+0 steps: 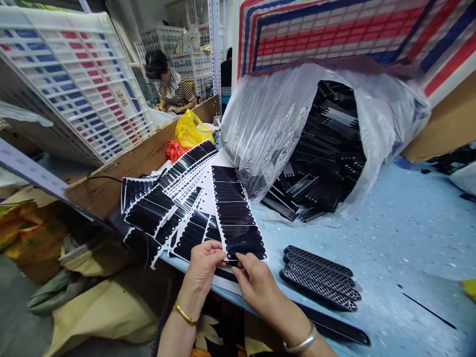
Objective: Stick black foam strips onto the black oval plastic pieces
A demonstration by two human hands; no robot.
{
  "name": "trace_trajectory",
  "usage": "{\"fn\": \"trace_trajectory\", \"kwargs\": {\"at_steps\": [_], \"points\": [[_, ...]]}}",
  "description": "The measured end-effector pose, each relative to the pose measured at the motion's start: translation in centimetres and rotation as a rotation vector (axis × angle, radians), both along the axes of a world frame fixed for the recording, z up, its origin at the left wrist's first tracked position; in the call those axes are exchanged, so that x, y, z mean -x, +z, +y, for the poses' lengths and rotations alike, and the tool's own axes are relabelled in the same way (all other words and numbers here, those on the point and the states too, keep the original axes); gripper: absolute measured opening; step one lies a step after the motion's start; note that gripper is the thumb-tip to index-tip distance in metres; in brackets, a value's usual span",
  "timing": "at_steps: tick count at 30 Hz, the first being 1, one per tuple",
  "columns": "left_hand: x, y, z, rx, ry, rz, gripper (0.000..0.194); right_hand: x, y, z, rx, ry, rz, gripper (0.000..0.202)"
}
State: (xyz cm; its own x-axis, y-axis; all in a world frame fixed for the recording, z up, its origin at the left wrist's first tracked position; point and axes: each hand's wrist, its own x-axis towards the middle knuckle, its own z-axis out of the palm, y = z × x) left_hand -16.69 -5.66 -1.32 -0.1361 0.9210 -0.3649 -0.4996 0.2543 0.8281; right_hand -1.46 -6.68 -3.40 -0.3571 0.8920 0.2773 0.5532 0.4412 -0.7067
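A white-backed sheet of black oblong stickers (238,213) lies on the blue table, its near end between my hands. My left hand (206,263) is closed in a pinch at the sheet's near left corner. My right hand (256,280), also closed, pinches at the near edge, thumb and forefinger together. A dark sliver, seemingly a sticker, shows between the fingertips; most of it is hidden. To the right sits a row of black bars with a mesh-patterned face (320,277). A plain black bar (334,325) lies nearer the table edge, partly behind my right forearm.
More sticker sheets (148,213) fan out at the left. A clear plastic bag (267,124) full of black notched parts (327,148) lies open behind. Yellow (191,129) and red bags (174,150) sit by the wooden board (122,173). A person (174,89) sits beyond.
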Motion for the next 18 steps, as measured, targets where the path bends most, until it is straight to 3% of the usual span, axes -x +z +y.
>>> {"fn": "trace_trajectory", "kwargs": {"at_steps": [11,15,18], "points": [[-1.1,-0.6,-0.3,-0.049,-0.053,-0.084,0.023,1.0,0.6,1.7,0.284,-0.075,0.180,0.037],[-0.3,-1.7,0.0,-0.061,0.002,0.144,0.020,0.9,1.2,2.4,0.479,-0.113,0.327,0.042],[0.9,-2.4,0.7,-0.045,0.072,0.384,0.020,-1.0,2.5,2.8,0.567,-0.171,0.429,0.054]]}}
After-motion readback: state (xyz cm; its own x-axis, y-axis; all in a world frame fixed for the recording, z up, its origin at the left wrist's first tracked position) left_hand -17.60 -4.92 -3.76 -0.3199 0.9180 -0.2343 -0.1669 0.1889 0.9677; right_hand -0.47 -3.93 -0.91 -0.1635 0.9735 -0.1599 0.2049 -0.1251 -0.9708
